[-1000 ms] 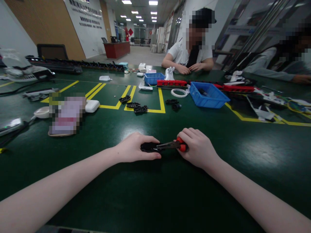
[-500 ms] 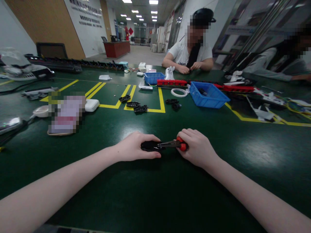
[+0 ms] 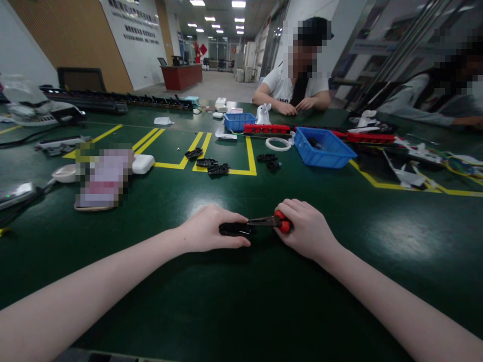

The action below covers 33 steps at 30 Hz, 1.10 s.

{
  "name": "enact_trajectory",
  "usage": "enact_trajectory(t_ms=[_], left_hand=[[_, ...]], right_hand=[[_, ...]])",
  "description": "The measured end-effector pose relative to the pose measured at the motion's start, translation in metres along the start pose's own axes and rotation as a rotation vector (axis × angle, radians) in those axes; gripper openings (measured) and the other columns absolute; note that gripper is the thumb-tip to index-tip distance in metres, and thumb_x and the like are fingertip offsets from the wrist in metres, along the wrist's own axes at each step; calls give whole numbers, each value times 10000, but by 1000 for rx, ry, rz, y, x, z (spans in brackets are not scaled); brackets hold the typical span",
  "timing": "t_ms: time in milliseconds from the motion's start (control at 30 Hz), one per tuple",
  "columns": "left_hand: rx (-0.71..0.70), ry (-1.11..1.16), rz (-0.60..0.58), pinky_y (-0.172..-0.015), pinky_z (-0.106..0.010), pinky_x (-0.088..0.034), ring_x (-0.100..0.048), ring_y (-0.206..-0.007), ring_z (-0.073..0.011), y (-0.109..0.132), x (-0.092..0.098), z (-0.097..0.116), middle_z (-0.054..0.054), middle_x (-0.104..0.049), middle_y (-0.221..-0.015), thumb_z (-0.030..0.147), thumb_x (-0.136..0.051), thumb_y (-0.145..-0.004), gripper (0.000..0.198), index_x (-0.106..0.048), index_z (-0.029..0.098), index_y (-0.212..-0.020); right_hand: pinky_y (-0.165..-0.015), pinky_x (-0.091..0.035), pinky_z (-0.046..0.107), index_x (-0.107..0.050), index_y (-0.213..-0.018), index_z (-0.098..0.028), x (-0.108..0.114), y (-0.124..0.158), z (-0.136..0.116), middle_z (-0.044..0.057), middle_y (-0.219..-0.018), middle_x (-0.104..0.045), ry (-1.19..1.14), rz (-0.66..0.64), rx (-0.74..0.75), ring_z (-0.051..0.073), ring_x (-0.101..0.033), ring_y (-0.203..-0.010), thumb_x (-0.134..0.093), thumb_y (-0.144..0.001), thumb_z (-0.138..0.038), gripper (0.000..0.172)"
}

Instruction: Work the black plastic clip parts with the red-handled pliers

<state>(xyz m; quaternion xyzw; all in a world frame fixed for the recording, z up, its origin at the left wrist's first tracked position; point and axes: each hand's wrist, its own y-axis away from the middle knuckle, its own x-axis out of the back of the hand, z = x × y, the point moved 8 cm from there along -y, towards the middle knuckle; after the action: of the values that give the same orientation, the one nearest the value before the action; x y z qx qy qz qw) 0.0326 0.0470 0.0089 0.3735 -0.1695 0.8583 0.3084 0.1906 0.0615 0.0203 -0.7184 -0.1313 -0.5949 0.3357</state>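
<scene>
My left hand [image 3: 211, 229] grips a small black plastic part [image 3: 234, 230] between thumb and fingers, low over the green table. In my right hand [image 3: 302, 226] is a pair of needle-nose pliers [image 3: 264, 221] with red handles, the fist wrapped round them. The pliers' jaws point left and their tips reach the far right edge of the black part, close to my left fingertip. Whether the tips bite on anything is too small to tell. Beyond my hands lie several similar black parts [image 3: 218, 169] near yellow tape lines.
A blue bin [image 3: 324, 151] with dark pieces stands right of a white tape ring [image 3: 278, 144]. Farther back is a second blue bin [image 3: 238, 120] beside a red strip [image 3: 267, 128]. A phone [image 3: 103, 178] and white case [image 3: 142, 164] lie left. A person [image 3: 294, 90] sits opposite.
The plier tips have shifted slightly up and away from the middle of the black part to its far right edge. The black part has tilted a little in my left hand.
</scene>
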Motion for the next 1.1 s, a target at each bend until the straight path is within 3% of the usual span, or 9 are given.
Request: enact_trajectory(t_ms=[400, 633, 833, 1100], left_hand=[[-29, 43, 27, -757, -271, -464, -664, -866, -186, 1, 2, 3, -28, -721, -1040, 440, -682, -848, 420, -642, 209, -1197], [-41, 36, 21, -760, -293, -450, -628, -939, -214, 1, 2, 4, -51, -673, -1087, 450, -656, -860, 392, -605, 206, -1162], [-30, 218, 46, -865, -338, -459, -595, -1016, -220, 3, 6, 3, -54, -627, -1132, 381, -610, -890, 349, -518, 205, -1178], [-5, 244, 96, -837, -337, -483, -581, -1044, -223, 5, 12, 3, -59, -584, -1188, 352, -632, -876, 379, -479, 211, -1193]], right_hand=[[-662, -390, 319, -531, -785, -197, -1, 0, 0, 49, -816, -616, 15, 2, 7, 190, -527, -718, -581, -769, -207, 53], [-651, -398, 316, -525, -779, -207, 7, 0, 3, 50, -813, -614, -47, 75, -20, 198, -539, -737, -577, -776, -229, 57], [-714, -450, 344, -566, -870, -197, 19, 5, 9, 69, -882, -633, -125, 184, -25, 219, -570, -803, -580, -801, -232, 79], [-774, -470, 369, -598, -936, -179, 24, 8, 2, 92, -934, -652, -100, 236, 56, 237, -597, -875, -582, -824, -213, 118]])
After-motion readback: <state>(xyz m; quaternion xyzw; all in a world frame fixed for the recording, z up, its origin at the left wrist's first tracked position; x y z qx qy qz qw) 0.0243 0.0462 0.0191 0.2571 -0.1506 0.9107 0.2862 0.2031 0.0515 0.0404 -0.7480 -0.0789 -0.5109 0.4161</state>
